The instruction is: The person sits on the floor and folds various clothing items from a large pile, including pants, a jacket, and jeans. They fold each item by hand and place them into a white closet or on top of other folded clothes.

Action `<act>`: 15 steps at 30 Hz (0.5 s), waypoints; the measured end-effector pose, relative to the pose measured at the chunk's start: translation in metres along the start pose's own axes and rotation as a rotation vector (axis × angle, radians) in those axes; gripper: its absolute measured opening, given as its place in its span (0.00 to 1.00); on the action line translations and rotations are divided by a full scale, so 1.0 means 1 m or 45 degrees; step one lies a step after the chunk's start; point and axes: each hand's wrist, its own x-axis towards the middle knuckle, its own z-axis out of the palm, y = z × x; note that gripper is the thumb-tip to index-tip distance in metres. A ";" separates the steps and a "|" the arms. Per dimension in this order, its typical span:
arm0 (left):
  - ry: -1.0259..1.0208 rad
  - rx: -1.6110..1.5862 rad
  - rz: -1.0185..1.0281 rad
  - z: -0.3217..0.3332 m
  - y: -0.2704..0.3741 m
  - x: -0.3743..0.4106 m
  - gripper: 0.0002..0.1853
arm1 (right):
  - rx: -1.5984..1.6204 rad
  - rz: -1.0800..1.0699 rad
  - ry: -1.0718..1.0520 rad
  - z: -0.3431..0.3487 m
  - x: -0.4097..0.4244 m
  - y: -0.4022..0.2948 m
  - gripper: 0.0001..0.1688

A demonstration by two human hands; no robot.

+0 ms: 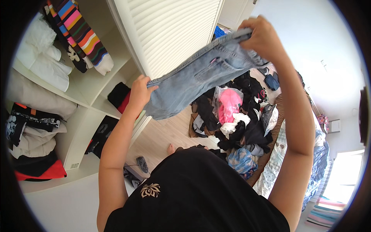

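Note:
A pair of blue denim jeans (185, 90) is stretched out in the air between my two hands. My left hand (141, 90) pinches its lower corner, close to the wardrobe's edge. Higher up and to the right, my right hand (258, 36) grips the waistband end. A back pocket with a small pink mark faces me. Below the denim, a large heap of clothes (246, 133) lies on the wooden floor, mostly black. A pink item in a clear plastic bag (230, 101) rests on that heap.
Open wardrobe shelves (87, 90) at left hold folded clothes and a striped knit (84, 32). A louvred white door (174, 29) stands behind the jeans. Right of the heap is a bed (272, 162) with patterned bedding. A dark device with a cord (142, 164) lies near my foot (171, 149).

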 end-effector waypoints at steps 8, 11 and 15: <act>-0.090 -0.910 -0.113 -0.013 0.017 -0.007 0.14 | 0.609 0.354 -0.175 -0.061 0.049 -0.042 0.25; -0.231 -0.914 -0.064 0.006 0.007 -0.013 0.11 | 0.325 0.115 -0.082 -0.055 0.052 -0.047 0.26; -0.344 -1.203 -0.174 0.026 -0.015 -0.022 0.08 | 0.647 0.214 -0.347 -0.039 0.044 -0.048 0.24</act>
